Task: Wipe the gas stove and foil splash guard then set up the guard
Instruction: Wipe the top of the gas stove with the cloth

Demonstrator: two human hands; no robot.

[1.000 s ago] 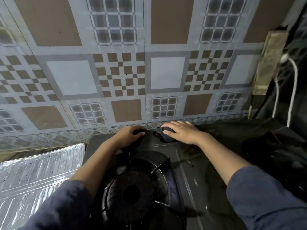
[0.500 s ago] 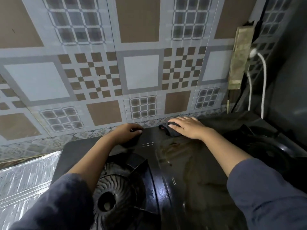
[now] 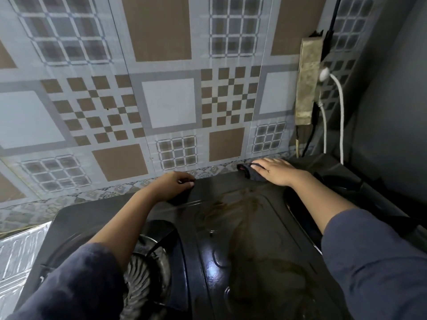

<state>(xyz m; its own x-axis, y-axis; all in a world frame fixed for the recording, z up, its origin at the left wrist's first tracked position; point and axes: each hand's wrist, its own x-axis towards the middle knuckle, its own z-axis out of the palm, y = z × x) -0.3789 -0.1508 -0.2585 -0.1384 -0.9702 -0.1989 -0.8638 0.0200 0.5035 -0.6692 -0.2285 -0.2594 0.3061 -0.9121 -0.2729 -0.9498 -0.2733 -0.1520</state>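
The black gas stove [image 3: 242, 227] fills the lower middle, its glossy top streaked with wet marks. My right hand [image 3: 276, 170] lies flat on a dark cloth [image 3: 250, 173] at the stove's back edge, right of centre. My left hand [image 3: 174, 184] rests with curled fingers on the back edge near the middle, holding nothing I can see. The left burner [image 3: 147, 273] shows under my left forearm. The foil splash guard [image 3: 16, 252] lies flat at the lower left, beside the stove.
A patterned tiled wall [image 3: 171, 102] stands right behind the stove. A worn power strip [image 3: 308, 82] with a white plug and cables [image 3: 340, 116] hangs on the wall at the right. A dark grey wall closes the right side.
My right hand has slid the cloth to the right along the stove's back edge. My left hand stays pressed on the back edge. The view has shifted right.
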